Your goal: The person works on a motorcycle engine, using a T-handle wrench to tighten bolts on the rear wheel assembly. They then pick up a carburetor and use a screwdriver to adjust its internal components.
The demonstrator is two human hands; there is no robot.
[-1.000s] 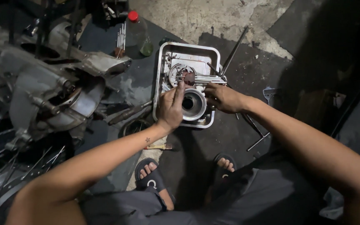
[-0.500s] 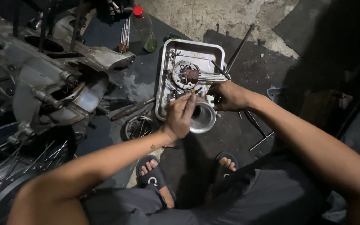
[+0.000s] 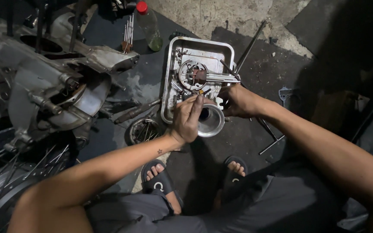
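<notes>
Metal tray (image 3: 171, 82): we log a round disc part (image 3: 192, 74) and loose rods inside. Our left hand (image 3: 187, 118) pinches the funnel-shaped metal piece (image 3: 210, 121) at the tray's near edge; right hand (image 3: 238, 101) grips its far side. Since earlier, the piece sits tilted, lifted nearer us.

Round funnel-shaped part (image 3: 210, 121): bright polished metal, smooth. Rectangular steel tray (image 3: 169, 86): shiny w/ greasy smears. Grey engine casing (image 3: 44, 86): dull cast metal, rough. Concrete floor (image 3: 221, 13): matt, stained. Black sandals (image 3: 162, 183): matt rubber.
</notes>
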